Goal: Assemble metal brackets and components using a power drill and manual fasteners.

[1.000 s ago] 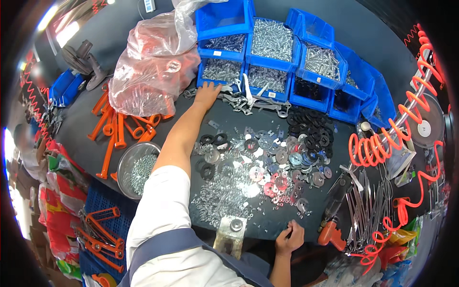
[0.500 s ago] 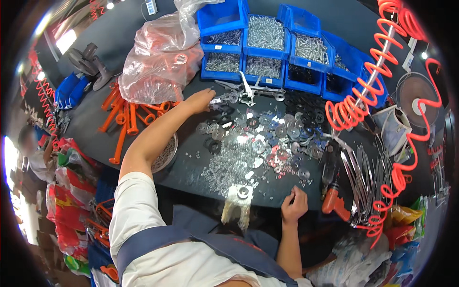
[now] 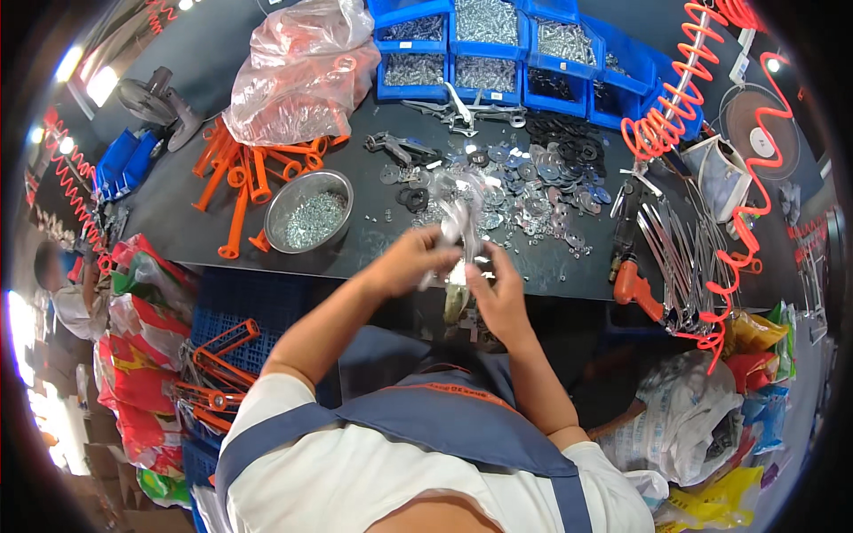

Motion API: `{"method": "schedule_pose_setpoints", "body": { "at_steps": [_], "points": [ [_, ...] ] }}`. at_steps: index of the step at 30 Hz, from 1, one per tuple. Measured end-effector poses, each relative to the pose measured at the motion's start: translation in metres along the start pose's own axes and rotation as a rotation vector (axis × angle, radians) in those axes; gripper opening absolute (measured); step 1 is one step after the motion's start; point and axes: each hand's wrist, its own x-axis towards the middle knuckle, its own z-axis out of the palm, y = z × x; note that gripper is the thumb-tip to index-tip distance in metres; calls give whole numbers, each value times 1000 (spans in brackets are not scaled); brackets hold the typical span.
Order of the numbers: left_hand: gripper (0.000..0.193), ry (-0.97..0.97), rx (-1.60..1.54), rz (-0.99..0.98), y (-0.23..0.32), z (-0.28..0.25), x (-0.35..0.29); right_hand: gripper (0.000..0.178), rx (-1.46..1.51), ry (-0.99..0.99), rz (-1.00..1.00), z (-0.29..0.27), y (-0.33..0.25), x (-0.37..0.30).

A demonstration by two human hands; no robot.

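My left hand is closed on a long silvery metal part, which is motion-blurred and reaches up from my fingers over the heap. My right hand is close beside it, thumb and fingers curled near the part's lower end; whatever it grips is hidden by glare and blur. Just below both hands a fixture sticks out at the bench's front edge, mostly covered. Beyond the hands lies a loose heap of metal washers and discs. Dark metal fittings rest to its left, and silvery lever-like pieces behind it.
A steel bowl of small hardware stands left, near orange tubular parts and a plastic bag. Blue bins line the back. On the right are an orange-handled power driver, metal rods and a red coiled hose.
My left hand has come back from the dark fittings to the front edge, bringing a metal part. My right hand has moved left and up to meet it. The view has shifted, uncovering the bowl.
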Motion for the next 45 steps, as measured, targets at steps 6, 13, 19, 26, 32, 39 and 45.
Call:
{"method": "schedule_pose_setpoints", "body": {
  "at_steps": [6, 13, 19, 26, 32, 39, 45],
  "points": [
    [40, 166, 248, 78, -25, 8, -59, 28, -2, -70, 121, 7, -27, -27],
    [66, 442, 839, 613, -33, 23, -69, 28, 32, -247, -62, 35, -51, -36],
    [68, 308, 147, 80, -33, -2, -81, 15, 74, 39, 310, -13, -22, -7],
    [55, 178, -241, 44, -52, -22, -105, 10, -313, 159, 295, -62, 55, 41],
    [45, 331, -220, 45, -39, 4, -91, 21, -892, -53, -51, -40, 93, 76],
    [36, 390, -181, 153, -40, 14, -84, 31, -651, 24, 11, -56, 92, 67],
    [34, 357, -152, 212, -48, 26, -68, 16, 371, 31, 110, -3, -27, 0]
  ]
}}
